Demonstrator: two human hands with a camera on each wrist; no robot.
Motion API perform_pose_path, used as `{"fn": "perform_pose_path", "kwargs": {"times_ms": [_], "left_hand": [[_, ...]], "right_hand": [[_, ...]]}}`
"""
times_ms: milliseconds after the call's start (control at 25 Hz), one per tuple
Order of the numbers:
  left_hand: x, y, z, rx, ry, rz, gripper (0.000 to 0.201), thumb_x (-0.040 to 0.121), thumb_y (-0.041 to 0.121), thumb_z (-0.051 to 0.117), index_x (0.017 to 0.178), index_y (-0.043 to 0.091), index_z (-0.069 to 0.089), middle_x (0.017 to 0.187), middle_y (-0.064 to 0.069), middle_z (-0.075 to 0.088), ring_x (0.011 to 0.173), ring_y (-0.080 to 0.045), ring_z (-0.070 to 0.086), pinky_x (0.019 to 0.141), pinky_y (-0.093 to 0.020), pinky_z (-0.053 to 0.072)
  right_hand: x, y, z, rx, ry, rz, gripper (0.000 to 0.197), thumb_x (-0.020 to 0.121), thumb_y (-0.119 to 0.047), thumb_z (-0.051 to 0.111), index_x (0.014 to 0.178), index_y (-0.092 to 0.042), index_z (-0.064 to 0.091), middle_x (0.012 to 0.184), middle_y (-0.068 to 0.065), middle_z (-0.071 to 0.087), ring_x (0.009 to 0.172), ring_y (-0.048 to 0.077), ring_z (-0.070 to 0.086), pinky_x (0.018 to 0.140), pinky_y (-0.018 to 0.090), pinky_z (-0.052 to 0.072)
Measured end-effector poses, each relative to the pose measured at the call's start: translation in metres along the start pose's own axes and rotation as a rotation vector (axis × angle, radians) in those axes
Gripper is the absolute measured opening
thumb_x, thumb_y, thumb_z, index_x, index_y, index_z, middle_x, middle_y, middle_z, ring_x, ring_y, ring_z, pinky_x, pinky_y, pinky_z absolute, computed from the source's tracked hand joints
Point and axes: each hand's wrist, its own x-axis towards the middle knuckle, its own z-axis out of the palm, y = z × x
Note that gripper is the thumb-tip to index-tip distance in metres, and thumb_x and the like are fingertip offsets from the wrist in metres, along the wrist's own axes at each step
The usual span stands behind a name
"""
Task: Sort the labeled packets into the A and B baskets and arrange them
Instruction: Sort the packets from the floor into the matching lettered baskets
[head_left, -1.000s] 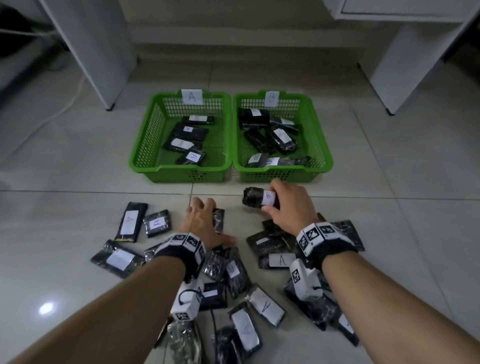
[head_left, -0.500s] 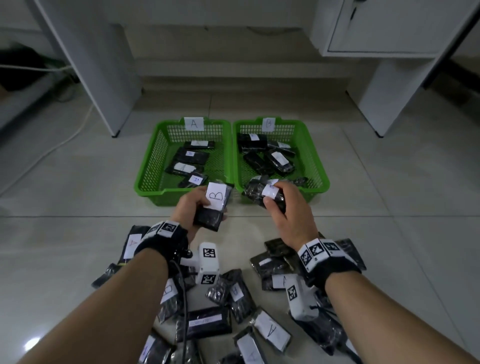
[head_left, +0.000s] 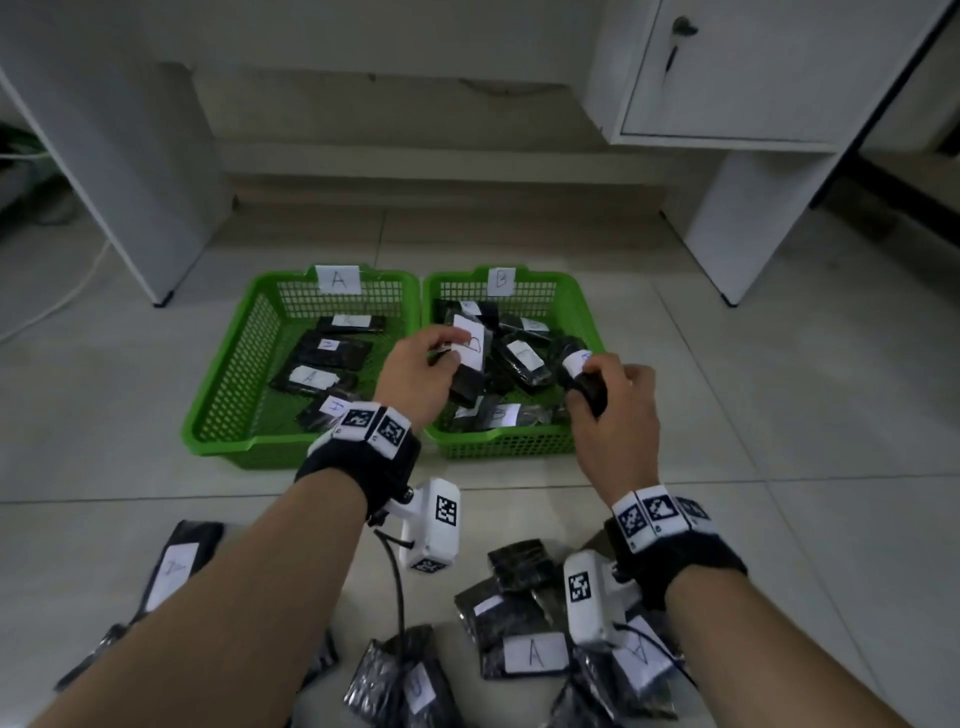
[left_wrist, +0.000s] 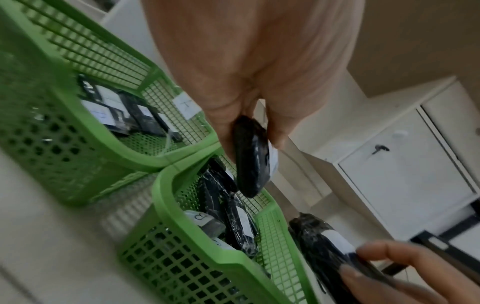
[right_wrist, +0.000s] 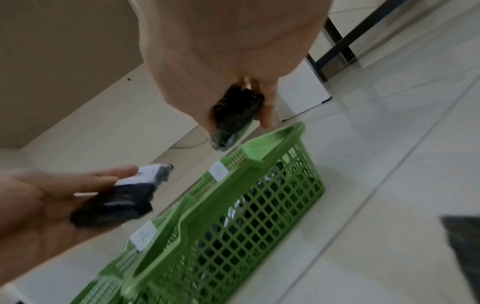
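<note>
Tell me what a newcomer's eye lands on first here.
Two bright green baskets sit side by side on the pale floor, basket A left and basket B right. Above basket B, the left hand holds a black packet labeled B and the right hand grips another black packet. More packets lie scattered nearer the person.

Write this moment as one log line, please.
left hand: holds B-labelled black plastic packet | right hand: grips another B packet | both above green plastic B basket
</note>
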Motion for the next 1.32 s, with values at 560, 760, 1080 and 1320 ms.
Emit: {"fn": "perform_pose_path", "kwargs": {"times_ms": [560,760,1080,1320], "left_hand": [[0.024,-0.027,0.061,0.951,-0.409,-0.271,0.061,0.101,0.043,0.033,0.152,0.008,0.031,0.166,-0.004,-0.012,0.152,-0.024,-0.017,0.117,-0.065,0.008],[0.015,-0.020,0.042,0.922,-0.373,-0.218,0.061,0.098,0.040,0.040,0.148,0.006,0.037,0.167,-0.005,0.000,0.153,-0.022,-0.003,0.118,-0.056,0.022],[-0.059,0.002,0.058,0.631,-0.074,0.316,0.019,0.089,0.024,0.050,0.106,0.019,0.058,0.108,0.002,0.057,0.103,-0.019,0.053,0.092,-0.034,0.045],[-0.108,0.009,0.096,0.592,-0.727,0.261,0.037,0.085,0.044,0.063,0.116,0.025,0.060,0.119,0.004,0.059,0.111,-0.020,0.057,0.093,-0.035,0.048]], "right_hand": [[0.010,0.037,0.056,-0.221,-0.142,-0.040,0.032,0.100,-0.026,0.049,0.126,-0.011,0.060,0.107,0.012,0.050,0.094,0.030,0.050,0.072,0.031,0.036],[0.005,0.034,0.046,-0.208,-0.219,-0.031,0.035,0.101,-0.032,0.050,0.131,-0.015,0.058,0.107,0.013,0.052,0.098,0.033,0.051,0.073,0.034,0.039],[-0.047,0.036,-0.012,-0.191,-0.042,-0.006,0.045,0.088,-0.014,0.061,0.132,-0.011,0.056,0.127,0.013,0.055,0.116,0.032,0.050,0.096,0.046,0.046],[-0.105,0.070,-0.060,-0.511,-0.340,0.606,0.049,0.087,-0.035,0.062,0.133,-0.023,0.051,0.136,0.013,0.050,0.127,0.036,0.045,0.101,0.044,0.040]]}}
